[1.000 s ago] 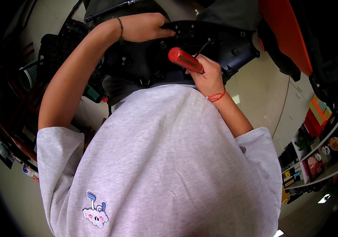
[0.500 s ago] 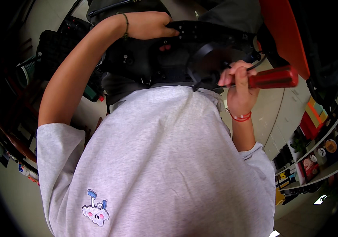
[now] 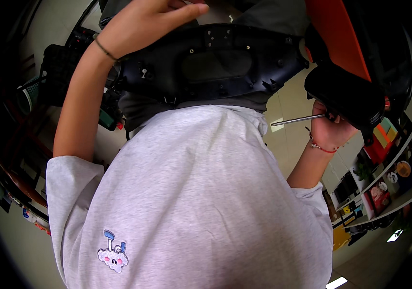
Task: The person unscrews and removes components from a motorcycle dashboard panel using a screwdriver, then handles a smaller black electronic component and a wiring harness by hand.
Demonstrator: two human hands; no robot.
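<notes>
A long black plastic panel (image 3: 167, 58), with an oblong window in its middle and small screw bosses, lies across my lap. My left hand (image 3: 143, 24) is raised over its far left part, thumb stretched out to the right. Its other fingers are partly cut off by the upper edge, and I see nothing held. Off the panel's right end, my right hand (image 3: 328, 130) grips a screwdriver; its metal shaft (image 3: 297, 120) points left and a bit of red handle shows. The same hand also holds a rounded black plastic housing (image 3: 345, 94), which hides most of the fingers.
An orange-red panel (image 3: 338, 38) stands at the far right. Dark bags or gear (image 3: 54, 72) are on the floor to the left, beside a green basket (image 3: 28, 98). Shelves (image 3: 384, 202) with boxes are at the lower right.
My left hand has let go of the panel's far edge and moved left and up. My right hand has carried the screwdriver and black housing off the panel to the right, uncovering the window.
</notes>
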